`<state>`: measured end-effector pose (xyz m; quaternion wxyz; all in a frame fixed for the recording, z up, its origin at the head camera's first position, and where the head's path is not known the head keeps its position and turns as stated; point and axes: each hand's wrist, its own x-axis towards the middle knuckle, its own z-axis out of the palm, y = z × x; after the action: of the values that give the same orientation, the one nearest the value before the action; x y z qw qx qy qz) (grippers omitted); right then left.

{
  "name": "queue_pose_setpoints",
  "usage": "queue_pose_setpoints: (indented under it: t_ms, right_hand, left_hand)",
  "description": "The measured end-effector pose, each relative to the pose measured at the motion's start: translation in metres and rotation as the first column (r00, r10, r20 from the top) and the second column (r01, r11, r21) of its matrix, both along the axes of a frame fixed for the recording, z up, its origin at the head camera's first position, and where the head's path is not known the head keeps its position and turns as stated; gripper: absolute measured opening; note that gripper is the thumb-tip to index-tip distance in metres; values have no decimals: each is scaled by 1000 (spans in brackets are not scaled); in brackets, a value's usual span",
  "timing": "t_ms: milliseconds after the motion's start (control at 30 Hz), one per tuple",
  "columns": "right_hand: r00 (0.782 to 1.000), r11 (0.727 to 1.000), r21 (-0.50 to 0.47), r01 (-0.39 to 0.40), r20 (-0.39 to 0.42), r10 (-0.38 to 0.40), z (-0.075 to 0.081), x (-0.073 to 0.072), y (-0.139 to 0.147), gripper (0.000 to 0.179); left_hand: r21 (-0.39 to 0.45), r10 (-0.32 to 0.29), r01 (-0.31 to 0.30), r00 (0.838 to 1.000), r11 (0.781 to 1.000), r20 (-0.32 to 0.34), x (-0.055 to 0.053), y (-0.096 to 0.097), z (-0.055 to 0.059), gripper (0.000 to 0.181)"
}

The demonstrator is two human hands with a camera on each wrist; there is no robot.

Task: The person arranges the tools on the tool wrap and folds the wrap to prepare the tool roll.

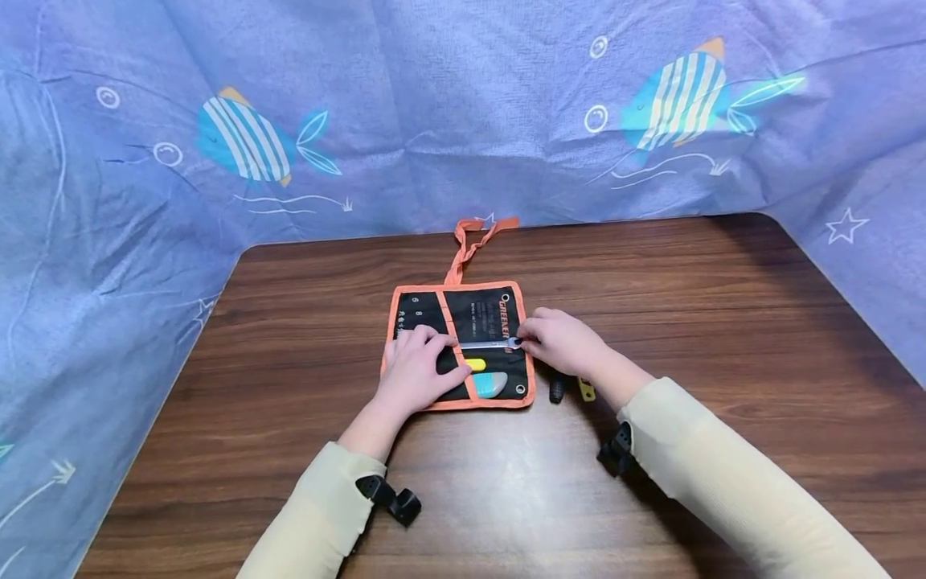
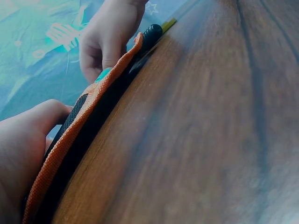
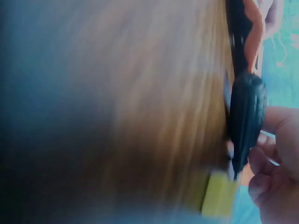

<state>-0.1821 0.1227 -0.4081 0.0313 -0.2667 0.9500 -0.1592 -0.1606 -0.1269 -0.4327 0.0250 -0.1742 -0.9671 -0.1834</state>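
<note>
A black tool pouch with orange trim (image 1: 492, 286) lies spread flat on the table. My left hand (image 1: 414, 366) rests on its left half, fingers spread over the pocket strip. A silver wrench (image 1: 485, 345) sticks out of a pocket to the right. At its exposed end, my right hand (image 1: 567, 342) pinches the wrench head with curled fingers. Below the wrench, a yellow tool end (image 1: 475, 364) and a teal and grey handle (image 1: 491, 384) show from other pockets. The left wrist view shows the left thumb along the pouch's orange edge (image 2: 53, 158).
Right of the pouch, partly under the right forearm, lie a black ridged handle (image 1: 556, 391) and a yellow piece with a hole (image 1: 587, 391). Orange ties (image 1: 458, 261) stretch from the pouch toward the back. A blue fish-print cloth (image 1: 463, 104) hangs behind the wooden table (image 1: 304, 297).
</note>
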Motion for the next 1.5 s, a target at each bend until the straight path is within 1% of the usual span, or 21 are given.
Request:
queue_pose_setpoints:
  t_ms: [100,200,433,633,767,867,967,1033,1133,1267,1333,1400,1500]
  right_hand:
    - [999,1000,24,-18,-47,19,-1,0,-7,11]
    - [998,999,46,-30,-56,32,-1,-1,-15,12]
    - [998,996,72,-44,-35,47,-1,-4,-37,10]
    - [995,993,59,-100,-7,101,0,-7,-59,12]
    - [995,994,41,-102,26,101,2,-7,-61,15]
    - [995,995,-6,-97,20,97,1,-6,-54,18]
    - [997,995,-64,-80,-12,79,0,-5,-43,20]
    - [999,995,-93,-42,-13,41,1,-5,-34,22]
    - [999,992,-126,31,12,-29,3,-3,-16,25]
    - [991,972,-195,128,57,-119,12,3,9,29]
    - [988,962,-222,156,58,-146,16,7,22,29]
    - [984,957,-230,175,64,-165,21,10,34,29]
    - [980,961,-198,194,79,-181,24,14,50,27]
  left_hand:
    - [-11,-15,15,1000,1000,7,0,0,0,49]
    - [-16,-29,29,1000,999,12,0,-1,1,51]
    - [-23,-50,51,999,998,11,-1,-1,2,51]
    - [-24,-66,66,998,998,13,-2,-1,1,49]
    - [-16,-97,98,995,995,16,-2,-1,-1,50]
    - [-11,-110,110,994,994,25,-2,0,-2,51]
    - [-3,-92,92,995,996,29,-1,0,-2,51]
    - [0,-79,79,996,997,33,-1,0,-1,51]
    - [2,-67,67,997,998,43,0,2,0,52]
    - [1,-45,45,998,999,43,2,3,0,54]
    - [-13,-27,28,999,1000,45,3,3,1,56]
    - [-42,-6,8,999,999,48,2,3,2,59]
    - [-77,23,-18,998,997,60,-3,5,5,65]
